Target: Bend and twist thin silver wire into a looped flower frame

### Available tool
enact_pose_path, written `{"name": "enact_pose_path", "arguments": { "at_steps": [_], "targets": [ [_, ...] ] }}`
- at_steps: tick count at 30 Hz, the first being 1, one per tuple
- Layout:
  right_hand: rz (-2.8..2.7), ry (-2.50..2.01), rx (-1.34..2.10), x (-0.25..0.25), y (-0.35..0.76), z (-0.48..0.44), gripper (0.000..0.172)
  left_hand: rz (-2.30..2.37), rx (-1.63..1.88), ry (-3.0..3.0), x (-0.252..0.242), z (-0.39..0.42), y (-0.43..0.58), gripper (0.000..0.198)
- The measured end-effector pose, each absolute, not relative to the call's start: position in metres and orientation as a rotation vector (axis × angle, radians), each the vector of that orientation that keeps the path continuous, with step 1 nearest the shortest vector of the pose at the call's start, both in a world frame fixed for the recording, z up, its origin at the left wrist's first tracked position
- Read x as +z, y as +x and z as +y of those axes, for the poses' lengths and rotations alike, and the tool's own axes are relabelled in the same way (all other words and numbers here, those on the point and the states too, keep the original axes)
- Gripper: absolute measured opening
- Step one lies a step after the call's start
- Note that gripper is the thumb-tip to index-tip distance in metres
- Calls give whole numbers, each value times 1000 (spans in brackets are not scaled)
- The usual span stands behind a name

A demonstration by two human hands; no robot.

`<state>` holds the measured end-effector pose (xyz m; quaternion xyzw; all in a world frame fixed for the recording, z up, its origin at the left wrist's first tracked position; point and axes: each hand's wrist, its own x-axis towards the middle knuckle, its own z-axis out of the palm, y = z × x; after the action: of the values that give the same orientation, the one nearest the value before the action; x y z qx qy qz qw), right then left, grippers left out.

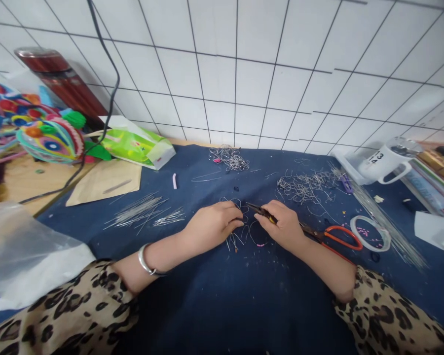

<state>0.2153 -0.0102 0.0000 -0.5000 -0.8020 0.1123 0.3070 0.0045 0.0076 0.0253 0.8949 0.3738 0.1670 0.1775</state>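
My left hand (pixel 213 223) is closed in a pinch on thin silver wire; loops stick out above the fingertips and several wire ends hang below. A small orange-brown bead (pixel 236 250) shows among those lower ends. In my right hand (pixel 286 227) are dark-jawed pliers (pixel 263 212), their jaws pointing left toward the wire by the left fingertips. Whether the jaws touch the wire is too fine to tell. A thin wire loop with pink beads (pixel 261 245) lies just below the pliers. Orange-handled scissors (pixel 343 237) lie partly behind the right forearm.
Straight wires (pixel 138 211) and shorter wire pieces (pixel 169 217) lie left. Tangled wire sits at the back (pixel 231 160) and right (pixel 305 187). A round dish (pixel 388 241) holds pink beads. Long wires (pixel 388 222), a mug (pixel 383 162), a green packet (pixel 135 145) and a red flask (pixel 64 81) stand around.
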Motion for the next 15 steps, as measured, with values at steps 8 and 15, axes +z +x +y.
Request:
{"name": "enact_pose_path", "arguments": {
  "at_steps": [8, 15],
  "targets": [
    [-2143, -1324, 291, 1, 216, -10, 19, 946, 147, 2656, 29, 4, -3, 10],
    [-2181, -1317, 324, 2, 216, -10, 18, 930, 66, 2716, 24, 0, 1, 10]
  ]
}}
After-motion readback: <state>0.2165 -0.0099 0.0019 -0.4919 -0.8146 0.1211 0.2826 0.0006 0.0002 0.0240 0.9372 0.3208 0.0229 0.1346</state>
